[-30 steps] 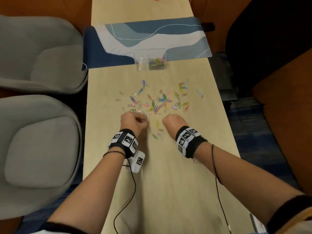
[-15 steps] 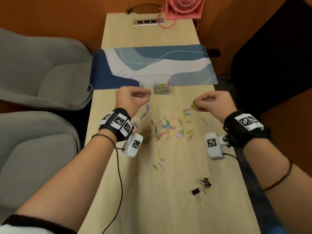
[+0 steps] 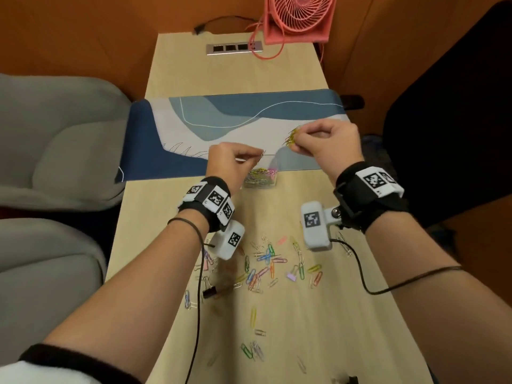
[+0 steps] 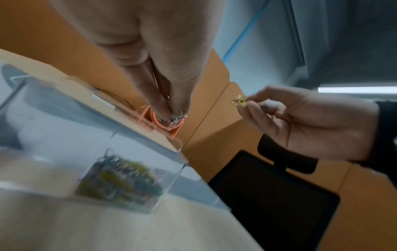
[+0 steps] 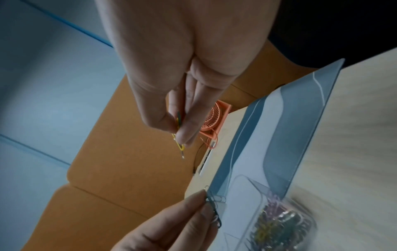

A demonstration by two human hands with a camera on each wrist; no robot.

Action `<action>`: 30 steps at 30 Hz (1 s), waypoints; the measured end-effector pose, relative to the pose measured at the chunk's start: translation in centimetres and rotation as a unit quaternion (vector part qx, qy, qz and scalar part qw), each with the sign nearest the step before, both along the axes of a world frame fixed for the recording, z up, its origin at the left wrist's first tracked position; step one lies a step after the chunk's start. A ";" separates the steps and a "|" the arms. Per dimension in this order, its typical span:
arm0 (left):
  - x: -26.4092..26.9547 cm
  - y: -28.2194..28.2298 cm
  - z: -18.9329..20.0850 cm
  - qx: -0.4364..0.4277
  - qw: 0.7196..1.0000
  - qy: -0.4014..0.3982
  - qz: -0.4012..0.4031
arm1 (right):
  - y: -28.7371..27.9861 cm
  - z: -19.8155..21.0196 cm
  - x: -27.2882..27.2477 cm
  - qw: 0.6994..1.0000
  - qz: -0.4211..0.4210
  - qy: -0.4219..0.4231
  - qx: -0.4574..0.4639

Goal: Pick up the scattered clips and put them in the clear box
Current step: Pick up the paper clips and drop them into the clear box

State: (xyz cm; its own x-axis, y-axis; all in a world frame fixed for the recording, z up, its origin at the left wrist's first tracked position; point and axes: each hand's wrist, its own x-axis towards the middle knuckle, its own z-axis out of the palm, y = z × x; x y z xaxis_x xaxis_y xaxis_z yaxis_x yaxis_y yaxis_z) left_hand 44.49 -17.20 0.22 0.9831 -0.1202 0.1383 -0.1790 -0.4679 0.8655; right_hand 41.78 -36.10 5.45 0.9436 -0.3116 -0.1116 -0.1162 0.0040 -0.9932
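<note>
The clear box (image 3: pixel 273 164) stands at the near edge of the desk mat, with a heap of coloured clips (image 3: pixel 260 177) in its bottom; it also shows blurred in the left wrist view (image 4: pixel 120 180) and the right wrist view (image 5: pixel 277 220). My left hand (image 3: pixel 259 157) hovers right over the box and pinches a few silver clips (image 4: pixel 176 118). To the right and slightly higher, my right hand (image 3: pixel 293 139) pinches yellow clips (image 3: pixel 289 137) above the mat. Many coloured clips (image 3: pixel 270 266) lie scattered on the table nearer to me.
A blue and white desk mat (image 3: pixel 235 128) crosses the narrow wooden table (image 3: pixel 277 314). A pink fan (image 3: pixel 297 16) and a power strip (image 3: pixel 234 48) sit at the far end. A black binder clip (image 3: pixel 208 291) lies among the paper clips. Grey chairs (image 3: pixel 55 151) stand at the left.
Both hands have lifted from the scattered pile and moved forward with clips pinched. The left hand now hangs over the box, and the right has gone up over the mat.
</note>
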 end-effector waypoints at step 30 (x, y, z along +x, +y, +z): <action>-7.4 4.1 -1.9 0.074 0.997 -0.010 -0.037 | 4.9 -4.6 1.1 0.842 0.194 -0.033 -0.502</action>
State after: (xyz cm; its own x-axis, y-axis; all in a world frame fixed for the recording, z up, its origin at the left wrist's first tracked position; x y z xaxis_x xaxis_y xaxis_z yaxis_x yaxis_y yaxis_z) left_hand 37.11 -13.09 -1.70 0.9679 -0.2129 0.1334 -0.2345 -0.5754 0.7835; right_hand 42.91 -31.18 0.84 0.9900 0.1158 0.0806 0.1403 -0.8673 -0.4776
